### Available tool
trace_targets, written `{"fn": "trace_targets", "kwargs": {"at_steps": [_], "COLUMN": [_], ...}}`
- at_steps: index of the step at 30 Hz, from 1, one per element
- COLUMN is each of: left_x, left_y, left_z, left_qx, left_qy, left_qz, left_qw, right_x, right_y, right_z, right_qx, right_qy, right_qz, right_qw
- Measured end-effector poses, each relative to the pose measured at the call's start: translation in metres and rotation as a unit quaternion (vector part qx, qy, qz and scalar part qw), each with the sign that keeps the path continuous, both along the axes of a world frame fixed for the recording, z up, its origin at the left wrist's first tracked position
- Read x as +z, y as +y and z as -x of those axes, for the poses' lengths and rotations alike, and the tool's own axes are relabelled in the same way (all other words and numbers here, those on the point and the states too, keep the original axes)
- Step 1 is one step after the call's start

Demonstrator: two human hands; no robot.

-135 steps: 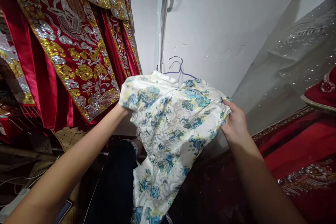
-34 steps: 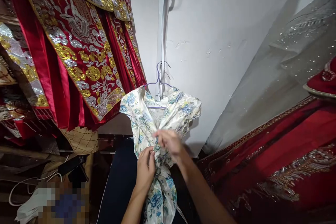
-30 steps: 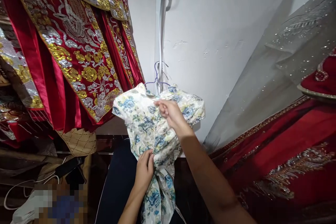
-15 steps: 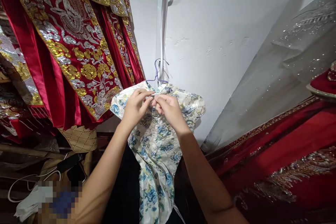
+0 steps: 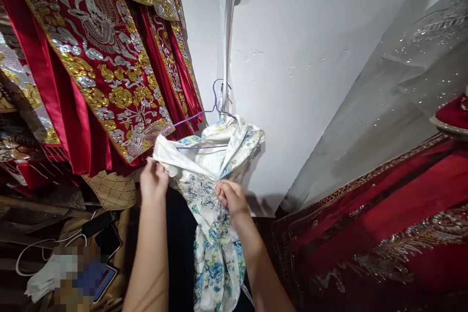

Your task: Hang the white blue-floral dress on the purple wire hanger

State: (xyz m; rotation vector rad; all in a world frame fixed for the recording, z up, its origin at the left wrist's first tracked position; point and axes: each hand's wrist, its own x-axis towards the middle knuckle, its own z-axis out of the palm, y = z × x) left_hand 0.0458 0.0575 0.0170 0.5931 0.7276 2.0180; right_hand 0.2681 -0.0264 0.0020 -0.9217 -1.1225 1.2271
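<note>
- White cloth with blue flowers: the floral garment point(image 5: 210, 195) takes up the middle of the frame, hung on a purple hanger point(image 5: 215, 107), which seems to bear its weight.
- My left fingers point(image 5: 161, 171) pinch its edge below the shoulder at the frame's left, holding it outward so the neckline gapes; the hanger's lower bar shows inside.
- My right fingers point(image 5: 224, 194) are curled tight on the cloth where the neckline ends, probably steadying the front.
- Behind hangs a scuffed pale wall point(image 5: 292, 19); I can't tell what the hook rests on.
- Red embroidered costume point(image 5: 120, 73) fills the upper left, sparkling sheer fabric point(image 5: 365, 117) and a red gown point(image 5: 369, 224) the right.
- At lower left, a phone point(image 5: 105, 283) lies on what looks like a low wooden stand point(image 5: 123, 234).
</note>
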Motion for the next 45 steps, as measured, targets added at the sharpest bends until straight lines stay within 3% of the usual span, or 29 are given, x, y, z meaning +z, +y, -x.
{"fn": "trace_targets", "kwargs": {"at_steps": [4, 6, 7, 9, 12, 14, 17, 20, 22, 25, 28, 30, 33, 36, 40, 42, 43, 45], "left_x": [-0.077, -0.096, -0.098, -0.088, -0.048, -0.021, 0.005, 0.015, 0.019, 0.020, 0.012, 0.004, -0.001, 0.005, 0.011, 0.010, 0.009, 0.009], "left_y": [-0.038, -0.054, -0.060, -0.068, -0.082, -0.096, -0.119, -0.132, -0.130, -0.115, -0.094, -0.083, -0.072, -0.067, -0.061, -0.057, -0.054, -0.049], "left_z": [-0.043, -0.057, -0.060, -0.062, -0.063, -0.070, -0.089, -0.104, -0.106, -0.100, -0.091, -0.082, -0.060, -0.028, 0.014, 0.030, 0.037, 0.045], "left_qx": [-0.049, -0.073, -0.081, -0.099, -0.151, -0.208, -0.262, -0.234, -0.215, -0.272, -0.349, -0.367, -0.335, -0.226, -0.131, -0.116, -0.108, -0.084], "left_qy": [-0.016, -0.011, -0.010, -0.006, 0.037, 0.106, 0.264, 0.408, 0.419, 0.395, 0.471, 0.550, 0.670, 0.791, 0.900, 0.915, 0.915, 0.906], "left_qz": [0.092, 0.118, 0.124, 0.103, 0.015, -0.032, -0.059, -0.062, -0.067, -0.096, -0.121, -0.119, -0.107, -0.083, 0.008, 0.049, 0.060, 0.060], "left_qw": [0.994, 0.990, 0.989, 0.990, 0.988, 0.972, 0.927, 0.880, 0.880, 0.872, 0.801, 0.741, 0.654, 0.562, 0.416, 0.383, 0.383, 0.410], "right_x": [-0.009, -0.010, -0.009, -0.006, 0.000, 0.001, -0.004, -0.008, -0.002, 0.024, 0.057, 0.077, 0.098, 0.104, 0.084, 0.069, 0.063, 0.057], "right_y": [-0.030, -0.039, -0.042, -0.042, -0.037, -0.034, -0.037, -0.044, -0.047, -0.044, -0.033, -0.023, -0.001, 0.034, 0.085, 0.101, 0.105, 0.106], "right_z": [-0.007, -0.023, -0.031, -0.045, -0.049, -0.043, -0.027, -0.017, -0.017, -0.028, -0.046, -0.059, -0.072, -0.075, -0.076, -0.080, -0.084, -0.094], "right_qx": [0.032, 0.079, 0.104, 0.116, -0.012, -0.088, -0.026, 0.056, 0.058, 0.114, 0.221, 0.212, 0.056, -0.106, -0.139, -0.138, -0.136, -0.132], "right_qy": [0.024, -0.010, -0.039, -0.099, -0.153, -0.149, -0.083, 0.005, 0.015, -0.076, -0.215, -0.285, -0.347, -0.375, -0.489, -0.553, -0.566, -0.558], "right_qz": [0.033, 0.050, 0.056, 0.061, 0.026, -0.019, -0.012, 0.028, 0.036, 0.015, -0.037, -0.041, -0.090, -0.173, -0.171, -0.164, -0.166, -0.183], "right_qw": [0.999, 0.996, 0.992, 0.986, 0.988, 0.985, 0.996, 0.998, 0.998, 0.990, 0.951, 0.934, 0.932, 0.905, 0.844, 0.806, 0.796, 0.799]}}
